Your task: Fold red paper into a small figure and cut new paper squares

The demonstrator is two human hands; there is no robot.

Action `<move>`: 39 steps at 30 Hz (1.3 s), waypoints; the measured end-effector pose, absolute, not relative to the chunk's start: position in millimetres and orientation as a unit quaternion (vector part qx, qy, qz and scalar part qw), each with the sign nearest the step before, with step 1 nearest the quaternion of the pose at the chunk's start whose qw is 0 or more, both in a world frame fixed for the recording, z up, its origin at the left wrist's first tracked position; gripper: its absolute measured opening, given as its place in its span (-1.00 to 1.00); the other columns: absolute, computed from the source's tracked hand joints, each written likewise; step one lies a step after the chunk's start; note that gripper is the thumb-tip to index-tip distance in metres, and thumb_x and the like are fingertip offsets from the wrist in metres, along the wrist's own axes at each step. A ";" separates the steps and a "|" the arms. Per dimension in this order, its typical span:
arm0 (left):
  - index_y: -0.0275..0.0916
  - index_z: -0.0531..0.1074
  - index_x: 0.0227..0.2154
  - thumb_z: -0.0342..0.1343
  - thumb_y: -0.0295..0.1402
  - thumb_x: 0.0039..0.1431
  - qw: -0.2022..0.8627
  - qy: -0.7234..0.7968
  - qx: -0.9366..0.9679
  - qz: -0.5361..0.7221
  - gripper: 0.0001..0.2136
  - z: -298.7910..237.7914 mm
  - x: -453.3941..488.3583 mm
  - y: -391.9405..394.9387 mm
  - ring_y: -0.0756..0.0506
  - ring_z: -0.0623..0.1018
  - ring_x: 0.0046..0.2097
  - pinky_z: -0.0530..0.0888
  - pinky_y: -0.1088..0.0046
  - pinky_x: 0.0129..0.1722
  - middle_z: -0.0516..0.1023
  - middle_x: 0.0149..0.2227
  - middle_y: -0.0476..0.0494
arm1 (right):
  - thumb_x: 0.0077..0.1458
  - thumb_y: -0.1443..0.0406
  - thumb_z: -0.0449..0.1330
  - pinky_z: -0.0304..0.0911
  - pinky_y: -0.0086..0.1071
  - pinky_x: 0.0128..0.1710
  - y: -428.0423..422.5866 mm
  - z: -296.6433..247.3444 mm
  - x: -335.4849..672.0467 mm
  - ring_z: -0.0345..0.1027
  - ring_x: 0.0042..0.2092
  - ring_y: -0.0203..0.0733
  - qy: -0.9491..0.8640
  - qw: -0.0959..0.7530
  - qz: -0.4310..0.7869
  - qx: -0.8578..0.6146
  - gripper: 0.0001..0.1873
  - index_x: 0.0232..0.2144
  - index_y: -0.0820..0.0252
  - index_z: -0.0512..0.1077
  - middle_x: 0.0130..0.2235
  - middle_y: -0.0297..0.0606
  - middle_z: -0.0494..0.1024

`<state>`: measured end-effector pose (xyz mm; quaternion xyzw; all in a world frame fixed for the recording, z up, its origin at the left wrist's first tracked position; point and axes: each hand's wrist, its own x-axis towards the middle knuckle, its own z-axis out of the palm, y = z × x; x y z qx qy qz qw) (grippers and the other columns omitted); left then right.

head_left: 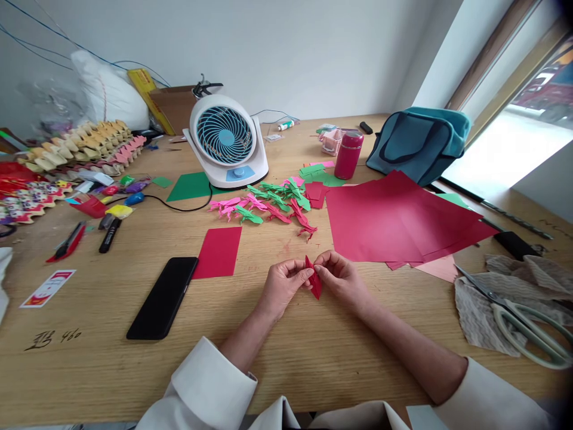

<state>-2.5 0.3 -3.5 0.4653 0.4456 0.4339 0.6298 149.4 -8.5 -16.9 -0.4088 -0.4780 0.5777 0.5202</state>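
A small folded red paper piece [317, 288], narrow and pointed at both ends, is held upright just above the table. My left hand [283, 283] pinches it from the left between thumb and fingers. From the other side my right hand [342, 276] grips it near the middle, so part of its folds is hidden by my fingertips. Beyond my hands lies a loose pile of folded paper figures [273, 200] in green, pink and red. A flat red paper sheet [219, 252] rests to the left, partly beside a black phone [163, 297].
Large red sheets [394, 218] spread at the right, near a red thermos [349, 155] and a blue bag [416, 143]. Scissors [514, 316] lie on crumpled cloth at right. A white fan [228, 140] stands behind the figures. A marker [110, 235] and utility knife [67, 242] are left.
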 end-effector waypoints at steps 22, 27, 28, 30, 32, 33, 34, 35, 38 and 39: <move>-0.26 0.36 -0.43 0.19 -0.24 0.07 0.605 0.429 0.497 0.450 -0.80 -4.8 -3.7 0.4 0.08 0.39 -0.55 0.41 0.60 -0.60 0.39 -0.51 0.08 | 0.19 0.14 0.16 0.17 -0.41 -0.41 -17.3 -9.6 148.5 0.28 -0.42 -0.28 -0.609 0.411 0.508 -0.450 -0.78 -0.37 0.18 0.38 -0.44 -0.32 0.48; -0.27 0.38 -0.42 0.19 -0.21 0.10 0.596 0.422 0.522 0.441 -0.79 -4.9 -5.3 -0.2 0.07 0.40 -0.53 0.41 0.60 -0.60 0.39 -0.52 0.07 | 0.16 0.21 0.17 0.13 -0.43 -0.43 -17.6 -12.5 147.6 0.22 -0.43 -0.30 -0.627 0.413 0.459 -0.475 -0.79 -0.46 0.20 0.36 -0.47 -0.32 0.45; -0.26 0.38 -0.43 0.19 -0.21 0.10 0.590 0.423 0.527 0.442 -0.78 -5.2 -6.0 -0.3 0.07 0.38 -0.53 0.39 0.60 -0.60 0.38 -0.53 0.07 | 0.16 0.22 0.17 0.12 -0.43 -0.44 -17.5 -12.8 147.4 0.21 -0.43 -0.30 -0.625 0.415 0.461 -0.473 -0.80 -0.46 0.20 0.36 -0.47 -0.33 0.44; -0.26 0.38 -0.46 0.20 -0.21 0.11 0.570 0.428 0.540 0.448 -0.78 -5.6 -7.5 -0.2 0.08 0.34 -0.54 0.33 0.62 -0.61 0.38 -0.54 0.08 | 0.15 0.21 0.17 0.11 -0.44 -0.44 -17.3 -13.0 147.0 0.20 -0.43 -0.31 -0.622 0.414 0.473 -0.467 -0.81 -0.44 0.21 0.37 -0.46 -0.34 0.42; -0.26 0.40 -0.47 0.20 -0.22 0.11 0.549 0.435 0.549 0.457 -0.79 -5.7 -8.4 -0.1 0.10 0.31 -0.54 0.28 0.62 -0.59 0.40 -0.54 0.07 | 0.15 0.21 0.18 0.09 -0.44 -0.46 -17.2 -12.7 146.9 0.18 -0.44 -0.32 -0.622 0.411 0.480 -0.463 -0.80 -0.43 0.21 0.38 -0.48 -0.36 0.39; -0.27 0.41 -0.47 0.21 -0.22 0.10 0.542 0.439 0.549 0.461 -0.79 -5.8 -8.6 -0.1 0.10 0.31 -0.54 0.27 0.62 -0.58 0.41 -0.54 0.06 | 0.14 0.20 0.18 0.08 -0.44 -0.46 -17.1 -12.5 147.0 0.16 -0.45 -0.32 -0.621 0.411 0.481 -0.463 -0.79 -0.44 0.21 0.37 -0.49 -0.38 0.37; -0.27 0.41 -0.48 0.22 -0.22 0.10 0.539 0.441 0.547 0.464 -0.78 -5.9 -8.5 -0.1 0.10 0.30 -0.54 0.25 0.62 -0.57 0.41 -0.54 0.06 | 0.14 0.19 0.18 0.06 -0.44 -0.47 -16.9 -12.4 147.1 0.14 -0.46 -0.33 -0.619 0.413 0.482 -0.462 -0.78 -0.46 0.21 0.36 -0.50 -0.39 0.35; -0.27 0.42 -0.49 0.23 -0.22 0.08 0.541 0.443 0.542 0.466 -0.78 -6.2 -8.3 -0.1 0.10 0.29 -0.54 0.24 0.61 -0.57 0.41 -0.54 0.06 | 0.14 0.18 0.19 0.05 -0.44 -0.48 -16.8 -12.4 147.2 0.12 -0.47 -0.34 -0.616 0.416 0.485 -0.461 -0.76 -0.47 0.20 0.35 -0.52 -0.40 0.33; -0.27 0.41 -0.49 0.26 -0.18 0.05 0.566 0.444 0.523 0.457 -0.75 -7.4 -7.2 -0.1 0.09 0.28 -0.54 0.22 0.61 -0.59 0.39 -0.54 0.07 | 0.14 0.11 0.20 0.03 -0.43 -0.50 -16.5 -12.6 147.0 0.09 -0.50 -0.34 -0.596 0.430 0.504 -0.454 -0.69 -0.51 0.18 0.31 -0.55 -0.41 0.30; -0.26 0.41 -0.49 0.26 -0.16 0.04 0.574 0.444 0.519 0.452 -0.74 -7.8 -7.0 -0.1 0.09 0.28 -0.54 0.22 0.60 -0.60 0.39 -0.54 0.07 | 0.13 0.09 0.20 0.02 -0.43 -0.51 -16.4 -12.5 146.8 0.09 -0.51 -0.34 -0.589 0.433 0.511 -0.452 -0.67 -0.52 0.18 0.31 -0.56 -0.41 0.30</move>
